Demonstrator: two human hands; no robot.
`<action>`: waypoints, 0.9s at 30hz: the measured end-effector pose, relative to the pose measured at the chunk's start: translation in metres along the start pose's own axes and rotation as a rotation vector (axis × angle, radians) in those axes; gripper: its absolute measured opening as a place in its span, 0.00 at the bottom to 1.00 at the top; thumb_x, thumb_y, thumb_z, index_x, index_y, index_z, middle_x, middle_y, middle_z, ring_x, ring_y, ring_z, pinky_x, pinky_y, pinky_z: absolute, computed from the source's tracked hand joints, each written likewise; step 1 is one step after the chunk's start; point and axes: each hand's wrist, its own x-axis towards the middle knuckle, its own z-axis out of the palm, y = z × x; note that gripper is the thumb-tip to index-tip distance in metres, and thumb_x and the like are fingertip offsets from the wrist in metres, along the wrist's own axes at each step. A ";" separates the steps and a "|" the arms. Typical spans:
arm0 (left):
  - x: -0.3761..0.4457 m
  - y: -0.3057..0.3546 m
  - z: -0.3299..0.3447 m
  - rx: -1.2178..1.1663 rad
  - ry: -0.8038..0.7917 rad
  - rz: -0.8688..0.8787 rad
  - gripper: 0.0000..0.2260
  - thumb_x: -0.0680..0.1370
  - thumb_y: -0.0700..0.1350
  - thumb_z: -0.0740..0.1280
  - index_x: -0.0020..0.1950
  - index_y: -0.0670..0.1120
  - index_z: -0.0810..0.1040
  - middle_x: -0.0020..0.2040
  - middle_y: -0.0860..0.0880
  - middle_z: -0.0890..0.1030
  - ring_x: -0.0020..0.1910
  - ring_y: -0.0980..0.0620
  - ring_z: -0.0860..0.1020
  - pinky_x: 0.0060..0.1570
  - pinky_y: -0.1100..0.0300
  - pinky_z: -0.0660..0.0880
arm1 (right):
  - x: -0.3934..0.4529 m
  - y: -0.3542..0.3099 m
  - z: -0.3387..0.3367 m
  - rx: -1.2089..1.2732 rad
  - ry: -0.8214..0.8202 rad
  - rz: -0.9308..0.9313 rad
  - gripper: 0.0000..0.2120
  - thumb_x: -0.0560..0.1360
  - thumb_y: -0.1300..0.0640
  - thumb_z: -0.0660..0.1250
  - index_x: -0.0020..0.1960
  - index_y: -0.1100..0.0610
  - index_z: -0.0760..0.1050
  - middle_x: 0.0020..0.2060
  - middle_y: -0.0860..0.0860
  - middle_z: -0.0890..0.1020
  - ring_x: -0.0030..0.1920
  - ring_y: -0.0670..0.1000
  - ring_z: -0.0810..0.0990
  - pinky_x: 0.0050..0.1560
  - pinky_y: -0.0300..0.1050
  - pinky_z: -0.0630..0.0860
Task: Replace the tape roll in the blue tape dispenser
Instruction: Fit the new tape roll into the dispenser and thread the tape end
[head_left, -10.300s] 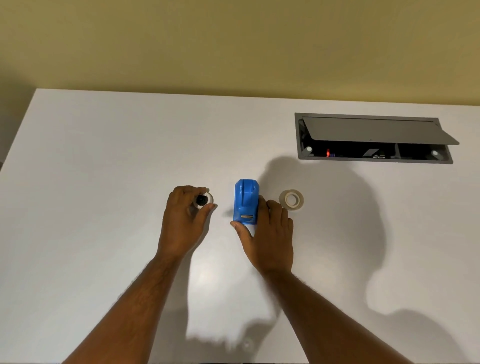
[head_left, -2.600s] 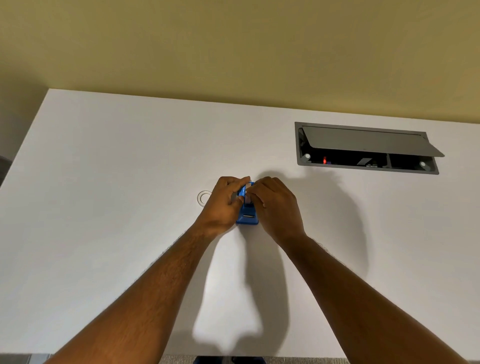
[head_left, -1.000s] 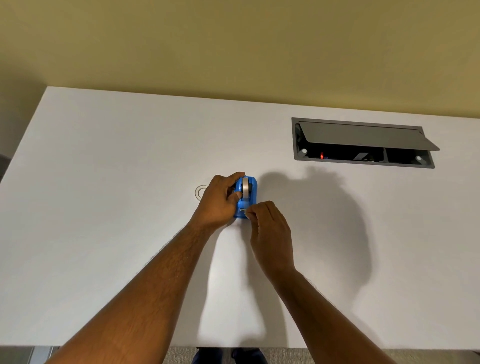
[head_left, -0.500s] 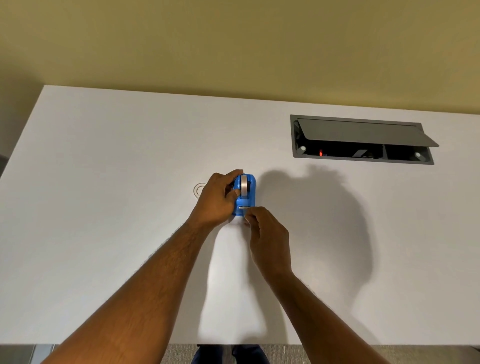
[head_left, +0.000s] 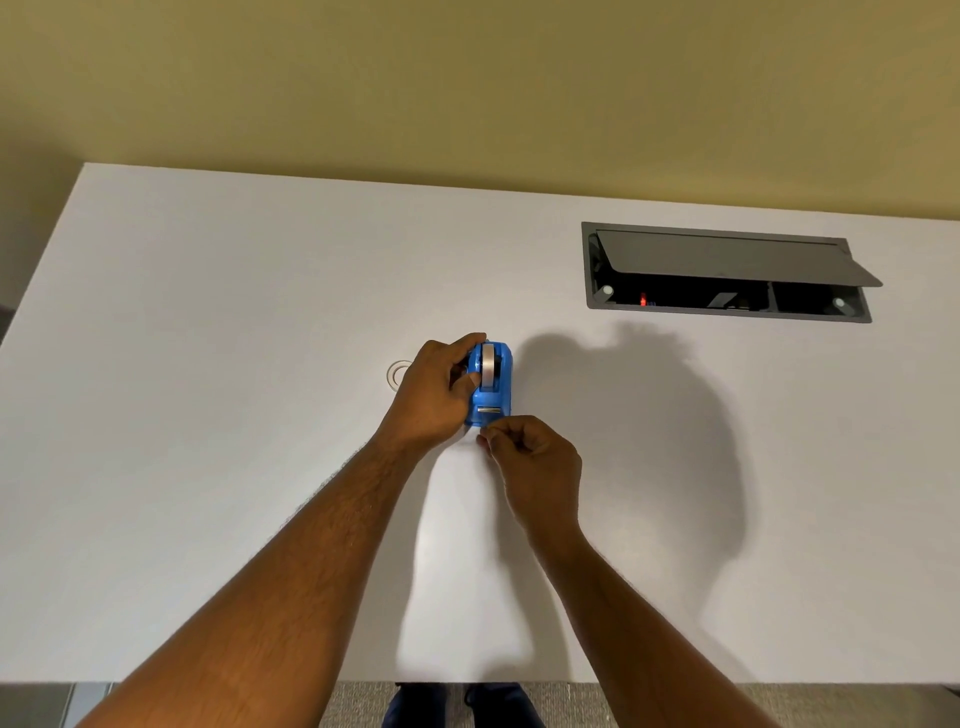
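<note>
The blue tape dispenser (head_left: 493, 395) stands on the white table (head_left: 208, 415) with a tape roll (head_left: 488, 369) seated in it. My left hand (head_left: 431, 400) grips the dispenser's left side. Just in front of the cutter, my right hand (head_left: 535, 467) has thumb and forefinger pinched together; the tape end itself is too thin to make out. A clear, nearly empty roll (head_left: 399, 373) lies flat on the table, left of my left hand and partly hidden by it.
An open grey cable hatch (head_left: 727, 273) with its lid tilted up is set into the table at the back right. The near table edge runs along the bottom, with carpet and my shoes below it.
My right hand has drawn back a little from the cutter toward me, fingers still pinched. My left hand stays on the dispenser.
</note>
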 end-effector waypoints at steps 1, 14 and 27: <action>0.000 0.000 0.000 0.002 -0.001 -0.002 0.21 0.81 0.42 0.64 0.75 0.52 0.72 0.64 0.47 0.77 0.64 0.49 0.75 0.68 0.47 0.73 | 0.001 -0.001 0.000 0.023 0.001 0.020 0.01 0.75 0.56 0.73 0.45 0.51 0.83 0.37 0.43 0.85 0.40 0.45 0.83 0.45 0.34 0.77; 0.000 0.000 0.000 -0.006 0.003 -0.011 0.21 0.81 0.42 0.64 0.75 0.53 0.71 0.64 0.47 0.76 0.64 0.49 0.76 0.68 0.48 0.73 | 0.005 -0.004 0.014 0.269 0.057 0.241 0.04 0.71 0.56 0.77 0.41 0.50 0.83 0.37 0.47 0.87 0.42 0.50 0.86 0.53 0.51 0.83; 0.001 -0.001 0.001 0.001 0.000 0.000 0.21 0.82 0.43 0.64 0.75 0.53 0.71 0.65 0.47 0.76 0.64 0.49 0.76 0.68 0.48 0.73 | 0.009 0.001 0.020 0.338 0.109 0.246 0.12 0.70 0.61 0.77 0.45 0.54 0.74 0.40 0.50 0.85 0.39 0.52 0.87 0.48 0.56 0.84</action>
